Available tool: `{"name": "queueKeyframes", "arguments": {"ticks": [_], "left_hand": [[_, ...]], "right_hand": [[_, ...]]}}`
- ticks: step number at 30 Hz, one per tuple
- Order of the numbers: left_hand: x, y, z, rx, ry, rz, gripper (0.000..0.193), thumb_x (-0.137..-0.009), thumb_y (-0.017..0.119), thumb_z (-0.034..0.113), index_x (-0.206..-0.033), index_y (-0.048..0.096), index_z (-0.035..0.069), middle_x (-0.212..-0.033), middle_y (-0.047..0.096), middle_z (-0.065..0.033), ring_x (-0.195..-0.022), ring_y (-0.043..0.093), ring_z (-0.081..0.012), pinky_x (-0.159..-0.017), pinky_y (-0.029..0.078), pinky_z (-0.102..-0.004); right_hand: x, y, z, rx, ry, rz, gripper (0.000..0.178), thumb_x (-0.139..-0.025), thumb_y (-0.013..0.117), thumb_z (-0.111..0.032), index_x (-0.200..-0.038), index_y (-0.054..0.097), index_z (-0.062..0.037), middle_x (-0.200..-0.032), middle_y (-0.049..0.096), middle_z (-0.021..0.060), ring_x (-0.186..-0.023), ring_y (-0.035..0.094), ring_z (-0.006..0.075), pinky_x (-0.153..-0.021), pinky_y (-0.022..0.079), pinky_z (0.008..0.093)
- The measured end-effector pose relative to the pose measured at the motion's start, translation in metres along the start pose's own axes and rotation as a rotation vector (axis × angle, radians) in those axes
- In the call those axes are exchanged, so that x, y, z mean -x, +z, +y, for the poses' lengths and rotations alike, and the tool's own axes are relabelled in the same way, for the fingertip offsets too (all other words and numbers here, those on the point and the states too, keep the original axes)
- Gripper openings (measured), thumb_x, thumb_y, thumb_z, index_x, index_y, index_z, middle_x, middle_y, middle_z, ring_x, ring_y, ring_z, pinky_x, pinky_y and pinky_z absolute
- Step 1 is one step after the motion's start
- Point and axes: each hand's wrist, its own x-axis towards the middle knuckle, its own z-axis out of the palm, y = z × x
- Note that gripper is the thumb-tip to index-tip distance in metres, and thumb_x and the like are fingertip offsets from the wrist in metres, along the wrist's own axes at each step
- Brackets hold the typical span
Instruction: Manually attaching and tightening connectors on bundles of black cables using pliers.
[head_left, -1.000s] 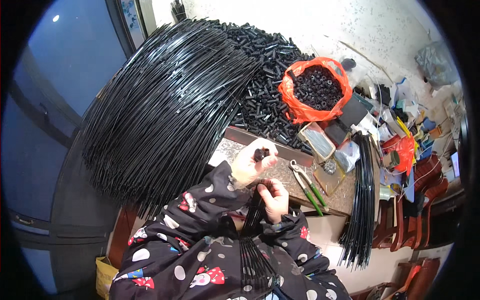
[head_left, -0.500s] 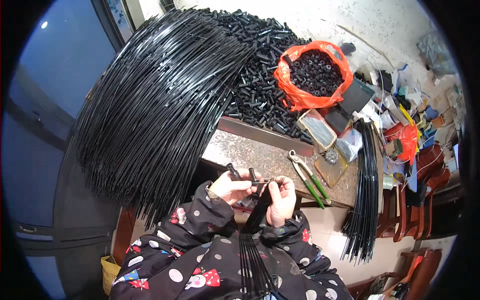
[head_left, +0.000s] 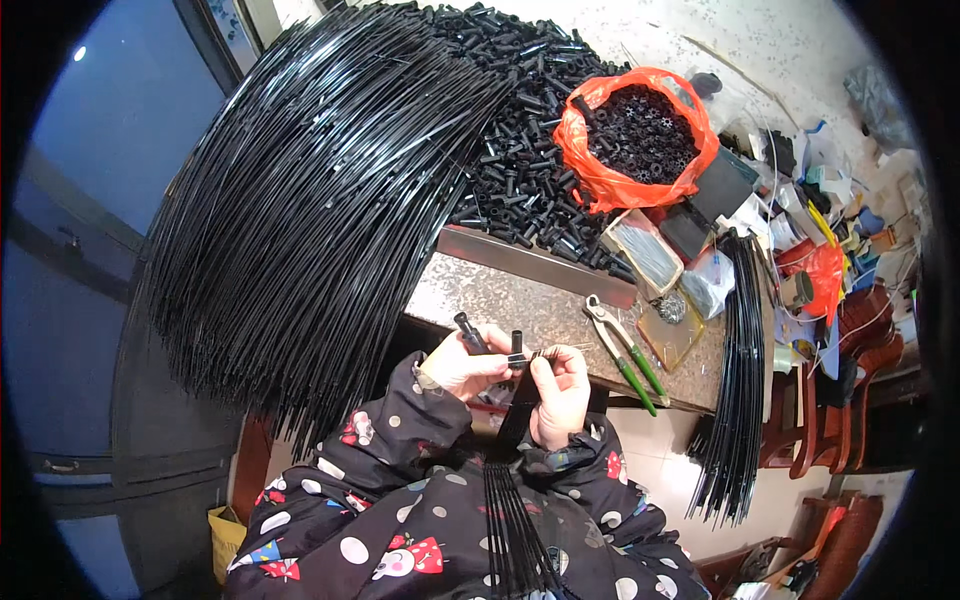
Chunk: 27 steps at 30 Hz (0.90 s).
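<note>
My left hand (head_left: 463, 370) is closed around a black plastic tube with a flared end (head_left: 466, 330). At its fingertips, a second, smaller black tube (head_left: 516, 344) stands upright. My right hand (head_left: 560, 398), beside it, pinches the upper ends of a bundle of thin black rods that look like umbrella ribs (head_left: 500, 515). The rods hang between my hands and fan out over my lap. A thin wire end (head_left: 583, 346) sticks out past the right fingertips. Exactly how tube, rods and wire join is too small to make out.
A large heap of black rods (head_left: 320, 180) covers the left. Behind lie many black tubes (head_left: 520, 150) and an orange-red bag (head_left: 580, 170) of small black parts. Green-handled pincers (head_left: 627, 355) and another rod bundle (head_left: 738, 370) lie at the right. A metal strip (head_left: 535, 266) edges the tubes.
The view has shifted slightly. In my left hand the smaller tube now stands more upright, and the right fingers have shifted a little at the rod ends. Both hands keep their hold.
</note>
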Motion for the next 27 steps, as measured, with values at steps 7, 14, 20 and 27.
{"name": "queueKeyframes", "arguments": {"ticks": [7, 14, 20, 27], "left_hand": [[0.000, 0.005, 0.009, 0.061, -0.008, 0.057, 0.022, -0.075, 0.060, -0.002, -0.096, 0.054, -0.001, -0.093, 0.060, -0.0107, -0.083, 0.059, -0.0188, -0.077, 0.047, -0.0299], [0.005, -0.004, 0.008, -0.057, -0.011, -0.004, 0.022, -0.075, 0.061, 0.000, -0.097, 0.055, -0.002, -0.095, 0.060, -0.0117, -0.084, 0.059, -0.0184, -0.078, 0.047, -0.0297], [0.005, 0.001, 0.007, -0.016, 0.014, 0.027, 0.022, -0.076, 0.060, 0.000, -0.097, 0.055, -0.002, -0.093, 0.060, -0.0120, -0.085, 0.059, -0.0193, -0.078, 0.048, -0.0313], [0.007, 0.008, 0.008, -0.089, 0.065, 0.047, 0.024, -0.075, 0.059, -0.001, -0.100, 0.055, -0.002, -0.092, 0.061, -0.0118, -0.085, 0.060, -0.0201, -0.076, 0.048, -0.0334]], "right_hand": [[0.002, 0.004, 0.003, 0.026, 0.046, -0.040, 0.021, -0.078, 0.058, 0.004, -0.095, 0.049, -0.0033, -0.088, 0.052, 0.0020, -0.079, 0.050, 0.0089, -0.073, 0.040, 0.0204], [0.003, 0.007, 0.002, 0.023, 0.008, -0.023, 0.020, -0.078, 0.057, 0.004, -0.095, 0.049, -0.0036, -0.086, 0.052, 0.0019, -0.078, 0.050, 0.0084, -0.072, 0.040, 0.0202], [0.009, 0.008, 0.000, 0.016, 0.045, -0.060, 0.020, -0.078, 0.058, 0.003, -0.094, 0.048, -0.0034, -0.085, 0.052, 0.0020, -0.075, 0.050, 0.0081, -0.069, 0.041, 0.0204], [0.008, 0.011, -0.004, -0.009, 0.062, -0.079, 0.019, -0.078, 0.058, 0.004, -0.093, 0.048, -0.0031, -0.085, 0.053, 0.0012, -0.076, 0.050, 0.0074, -0.071, 0.040, 0.0199]]}}
